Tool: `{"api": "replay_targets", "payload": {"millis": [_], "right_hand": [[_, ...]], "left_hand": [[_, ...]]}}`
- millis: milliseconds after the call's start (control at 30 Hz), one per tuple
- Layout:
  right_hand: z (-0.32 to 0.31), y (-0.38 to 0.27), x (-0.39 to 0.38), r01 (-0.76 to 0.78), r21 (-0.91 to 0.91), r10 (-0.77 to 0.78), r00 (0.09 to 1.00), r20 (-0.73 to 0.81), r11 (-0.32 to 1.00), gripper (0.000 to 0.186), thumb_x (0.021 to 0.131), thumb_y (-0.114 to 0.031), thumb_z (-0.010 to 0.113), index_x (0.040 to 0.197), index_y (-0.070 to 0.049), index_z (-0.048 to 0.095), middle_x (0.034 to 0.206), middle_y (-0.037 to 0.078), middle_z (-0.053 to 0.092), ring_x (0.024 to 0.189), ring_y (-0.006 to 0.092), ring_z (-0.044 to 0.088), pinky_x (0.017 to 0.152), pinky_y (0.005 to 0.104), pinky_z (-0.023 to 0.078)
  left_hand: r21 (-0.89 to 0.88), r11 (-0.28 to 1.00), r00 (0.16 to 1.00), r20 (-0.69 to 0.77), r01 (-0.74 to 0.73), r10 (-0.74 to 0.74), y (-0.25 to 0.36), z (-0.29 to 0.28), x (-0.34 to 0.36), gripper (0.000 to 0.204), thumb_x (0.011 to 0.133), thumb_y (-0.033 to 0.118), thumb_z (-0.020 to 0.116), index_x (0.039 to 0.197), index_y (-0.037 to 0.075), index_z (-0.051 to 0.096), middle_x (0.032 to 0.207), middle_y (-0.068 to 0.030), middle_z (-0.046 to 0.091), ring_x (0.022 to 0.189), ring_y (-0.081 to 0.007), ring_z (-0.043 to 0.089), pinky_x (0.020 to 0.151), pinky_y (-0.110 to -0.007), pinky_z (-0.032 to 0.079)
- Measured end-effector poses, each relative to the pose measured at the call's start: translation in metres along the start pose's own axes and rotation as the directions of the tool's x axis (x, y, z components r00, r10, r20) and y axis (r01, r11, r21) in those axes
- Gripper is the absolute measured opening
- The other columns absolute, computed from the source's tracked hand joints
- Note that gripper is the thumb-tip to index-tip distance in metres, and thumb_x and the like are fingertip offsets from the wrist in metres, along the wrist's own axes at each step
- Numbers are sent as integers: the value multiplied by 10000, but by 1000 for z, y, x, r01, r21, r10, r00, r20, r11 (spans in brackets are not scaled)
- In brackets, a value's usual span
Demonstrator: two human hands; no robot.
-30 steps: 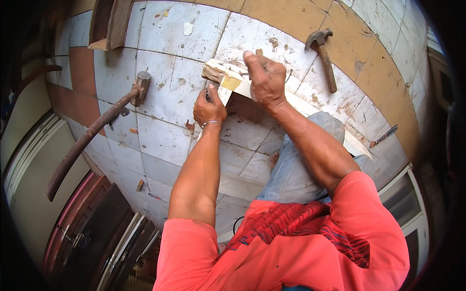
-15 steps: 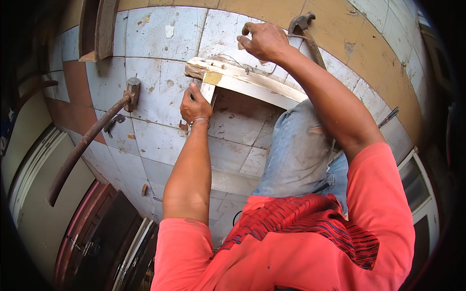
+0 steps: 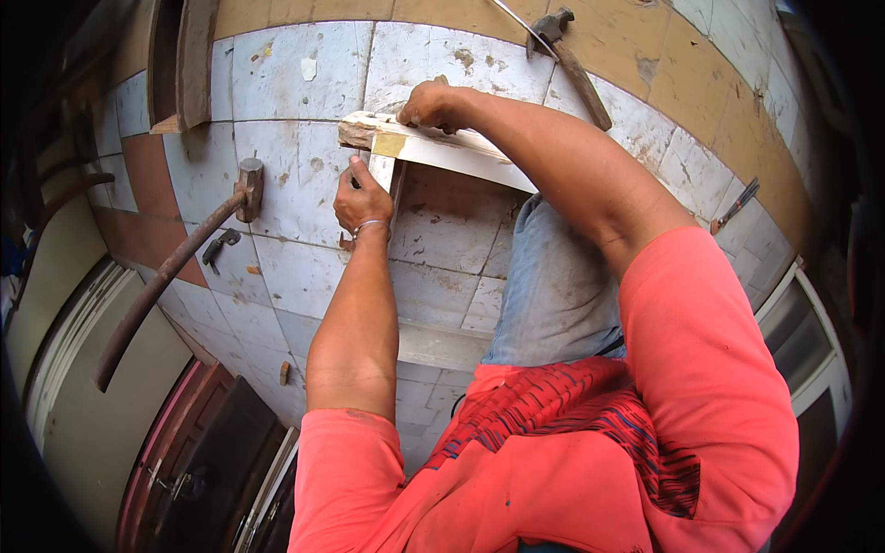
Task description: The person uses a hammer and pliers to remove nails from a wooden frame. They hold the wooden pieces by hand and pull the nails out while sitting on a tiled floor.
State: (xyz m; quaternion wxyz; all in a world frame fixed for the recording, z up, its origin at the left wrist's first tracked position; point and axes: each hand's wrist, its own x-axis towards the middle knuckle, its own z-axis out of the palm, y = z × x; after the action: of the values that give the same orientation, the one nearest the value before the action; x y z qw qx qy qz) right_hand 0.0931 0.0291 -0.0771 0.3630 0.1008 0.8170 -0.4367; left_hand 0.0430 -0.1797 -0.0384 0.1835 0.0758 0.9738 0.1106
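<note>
My left hand (image 3: 362, 201) is closed on the upright white-painted piece (image 3: 383, 168) of a wooden frame, just below its corner; a dark thing shows under my thumb. The frame's white top rail (image 3: 456, 152) has a broken, raw end and a yellowish patch (image 3: 387, 145). My right hand (image 3: 429, 103) lies at that rail with curled fingers, closed on something I cannot make out. A claw hammer (image 3: 581, 83) lies beyond, with a thin metal rod (image 3: 516, 23) by its head.
A long-handled sledgehammer (image 3: 247, 189) and a small dark tool (image 3: 221, 244) lie on the tiled floor (image 3: 277, 276) at left. A wooden box-like piece (image 3: 192, 64) is at upper left, slim tools (image 3: 737, 205) at right. Door panels (image 3: 83, 369) are at lower left; my jeans-covered leg (image 3: 544, 295) is inside the frame's corner.
My right hand lifted off the rail toward the claw hammer, then came down left onto the rail, fingers curled. My left hand stays at the corner. The whole view has shifted somewhat.
</note>
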Motion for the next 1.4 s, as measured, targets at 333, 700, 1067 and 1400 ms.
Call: {"api": "replay_targets", "payload": {"millis": [333, 700, 1067, 1400], "right_hand": [[22, -9, 12, -259, 501, 387, 907, -168, 826, 475, 867, -370, 659, 1050, 64, 712, 1087, 257, 699, 1012, 347, 693, 876, 409, 543], [-21, 57, -19, -87, 796, 580, 733, -356, 599, 263, 874, -224, 721, 856, 39, 714, 688, 93, 638, 565, 152, 610, 509, 305, 529], [12, 3, 13, 125, -522, -195, 977, -81, 844, 204, 774, -99, 685, 953, -52, 771, 1006, 130, 749, 915, 313, 722, 765, 415, 585], [7, -25, -14, -341, 547, 494, 856, -155, 764, 308, 803, -124, 684, 1066, 28, 732, 1109, 213, 717, 1033, 319, 710, 828, 398, 584]], "left_hand": [[6, 1000, 999, 26, 20, -20, -5, -1, 1, 609, 950, 615, 449, 1093, 104, 748, 981, -224, 728, 951, -432, 679, 818, -496, 525], [-21, 1000, 998, 61, -10, 11, 13, 9, -4, 599, 947, 603, 466, 1088, 94, 748, 985, -222, 729, 950, -427, 681, 812, -498, 522], [25, 1000, 1000, 10, -19, 19, -4, 4, 4, 618, 951, 605, 455, 1098, 77, 740, 991, -238, 723, 941, -455, 673, 812, -517, 518], [23, 1000, 999, 44, 16, -17, -6, 6, 4, 667, 947, 665, 403, 1132, 120, 741, 1035, -220, 724, 986, -456, 658, 844, -516, 504]]}}
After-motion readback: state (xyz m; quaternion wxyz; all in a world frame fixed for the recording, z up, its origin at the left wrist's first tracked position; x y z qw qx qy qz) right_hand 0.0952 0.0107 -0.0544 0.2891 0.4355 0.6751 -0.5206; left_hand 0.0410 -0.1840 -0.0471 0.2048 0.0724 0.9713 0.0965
